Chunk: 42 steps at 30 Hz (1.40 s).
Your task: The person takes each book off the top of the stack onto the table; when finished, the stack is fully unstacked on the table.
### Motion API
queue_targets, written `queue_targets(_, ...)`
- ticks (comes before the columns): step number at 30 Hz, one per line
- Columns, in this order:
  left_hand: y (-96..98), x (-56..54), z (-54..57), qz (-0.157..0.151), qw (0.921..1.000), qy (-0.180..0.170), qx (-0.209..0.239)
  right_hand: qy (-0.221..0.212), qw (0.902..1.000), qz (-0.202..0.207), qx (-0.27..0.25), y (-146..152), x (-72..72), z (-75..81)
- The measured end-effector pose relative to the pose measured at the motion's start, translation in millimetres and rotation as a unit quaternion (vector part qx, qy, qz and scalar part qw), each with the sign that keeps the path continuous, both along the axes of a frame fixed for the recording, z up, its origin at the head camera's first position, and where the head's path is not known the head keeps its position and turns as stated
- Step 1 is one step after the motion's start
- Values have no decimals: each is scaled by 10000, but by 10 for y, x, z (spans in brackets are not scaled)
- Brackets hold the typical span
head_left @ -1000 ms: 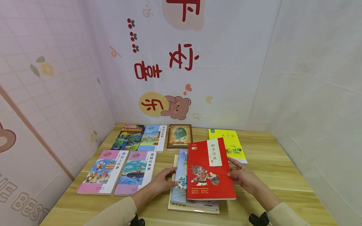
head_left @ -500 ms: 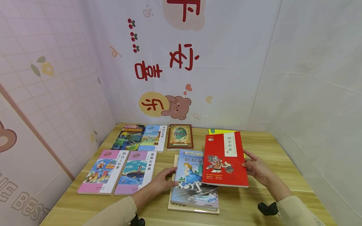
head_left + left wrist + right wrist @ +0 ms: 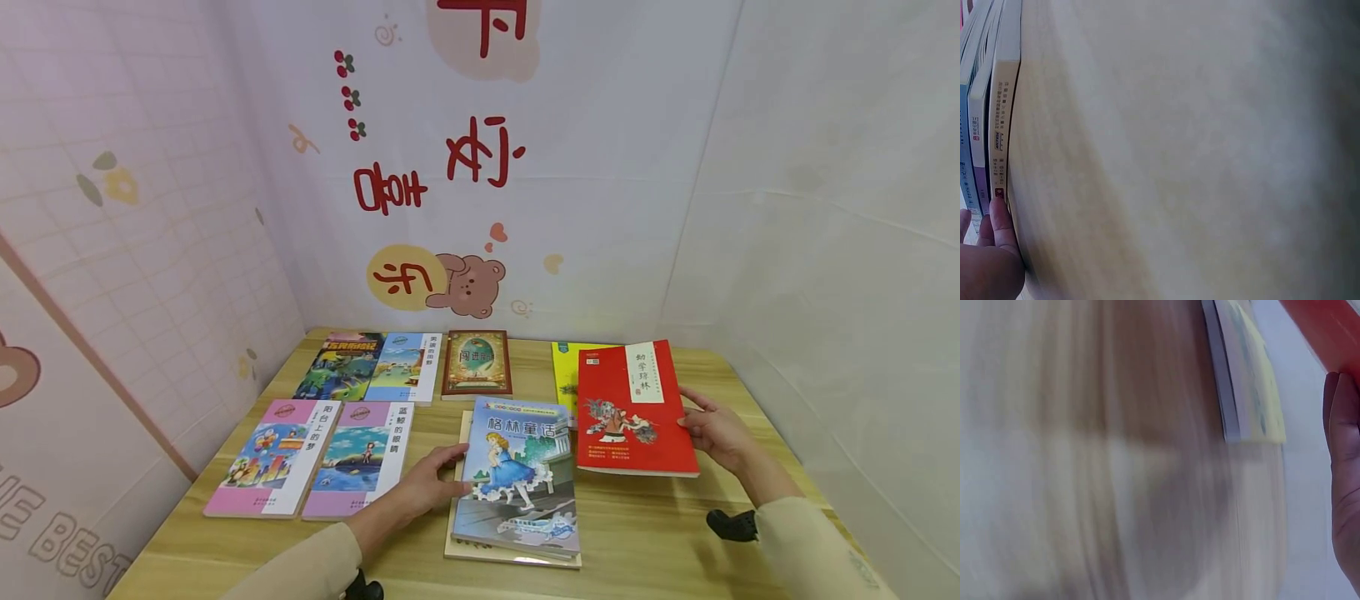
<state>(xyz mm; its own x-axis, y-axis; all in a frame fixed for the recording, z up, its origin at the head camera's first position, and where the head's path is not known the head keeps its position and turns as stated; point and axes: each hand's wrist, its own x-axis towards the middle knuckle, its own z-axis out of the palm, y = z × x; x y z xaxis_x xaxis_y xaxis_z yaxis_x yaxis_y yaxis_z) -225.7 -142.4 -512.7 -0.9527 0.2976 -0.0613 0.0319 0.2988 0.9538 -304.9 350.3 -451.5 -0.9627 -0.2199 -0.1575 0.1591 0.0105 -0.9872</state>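
Observation:
My right hand (image 3: 716, 433) pinches a red book (image 3: 633, 412) by its right edge. In the right wrist view the red book (image 3: 1335, 331) is apart from the table, and a yellow book (image 3: 1257, 375) lies below. That yellow book (image 3: 566, 379) is partly covered by the red one in the head view. My left hand (image 3: 427, 483) touches the left side of a small stack, topped by a blue book (image 3: 517, 475) with a girl on its cover. A cream book (image 3: 457, 546) sticks out at the bottom. The left wrist view has my fingers (image 3: 1000, 225) against the stacked spines.
On the table's left lie two pink-and-white books (image 3: 273, 458) (image 3: 360, 462). Behind them are a green dinosaur book (image 3: 341, 367) and a blue-and-white book (image 3: 401, 367). A brown book (image 3: 477, 364) stands near the back wall curtain (image 3: 600, 208). Bare wood (image 3: 645, 533) shows at front right.
My right hand has moved the red book off the stack, rightward and toward the back, uncovering the blue book and covering part of the yellow one. The left hand stays at the stack.

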Motion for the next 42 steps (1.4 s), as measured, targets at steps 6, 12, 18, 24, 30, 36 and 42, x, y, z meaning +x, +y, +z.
queue_targets(6, -7, 9, 14, 6, 10000, 24, 68, 10, 9997, -103, -240, 229, -94, 43)
queue_targets(12, -13, 5, 4, -25, 9999, -17, 104, -197, 9985, -437, -245, 375, -164, 97)
queue_targets(18, -17, -13, -21, -24, 10000, -58, 44, -381, 9969, -684, -23, 436, -193, 85)
queue_targets(24, -19, -18, -30, -57, 10000, -60, 49, -471, 9938, -909, 433, 497, -218, 53)
queue_targets(30, -29, -1, -15, -118, 9999, -58, 84, -463, 9905, -1017, 798, 679, -252, 33)
queue_targets(36, -31, -6, -20, -159, 9998, -63, 95, -381, 9886, -1039, 1022, 889, -305, 64)
queue_targets(42, -31, -4, -9, -207, 9997, -111, 103, -300, 9823, -1051, 1523, 1081, -364, 125)
